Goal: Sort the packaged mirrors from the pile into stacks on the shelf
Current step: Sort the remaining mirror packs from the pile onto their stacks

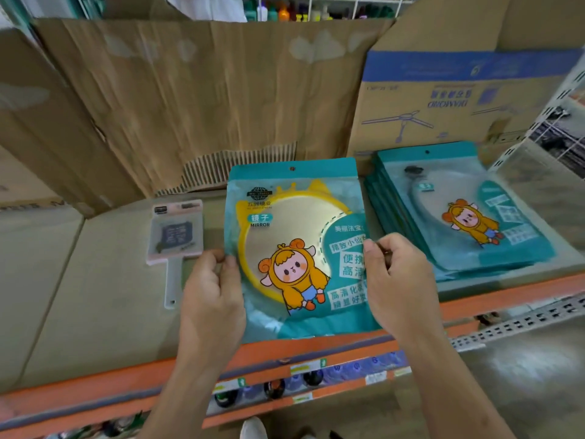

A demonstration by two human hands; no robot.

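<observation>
The left hand pinches the left edge of a teal plastic pouch holding a round yellow-rimmed mirror, thumb on top and fingers curled underneath. The right hand clamps the opposite edge the same way. The pouch lies face up between them over the front middle of the shelf, its lower edge at the orange metal shelf rail; whether it already rests on the surface or is held just above it is hard to tell from this angle.

Just to its right sits a fanned stack of matching teal pouches, several deep, so I judge that kind well underway. To the left, apart from the pouch, a pink square hand mirror in a clear wrapper lies alone on the brown cardboard shelf lining, which I take for the start of a second group. Behind stands a brown carton printed with a ceiling fan.

The pile being sorted is out of view, so what remains cannot be judged. The held pouch, at least, is not yet on any stack
</observation>
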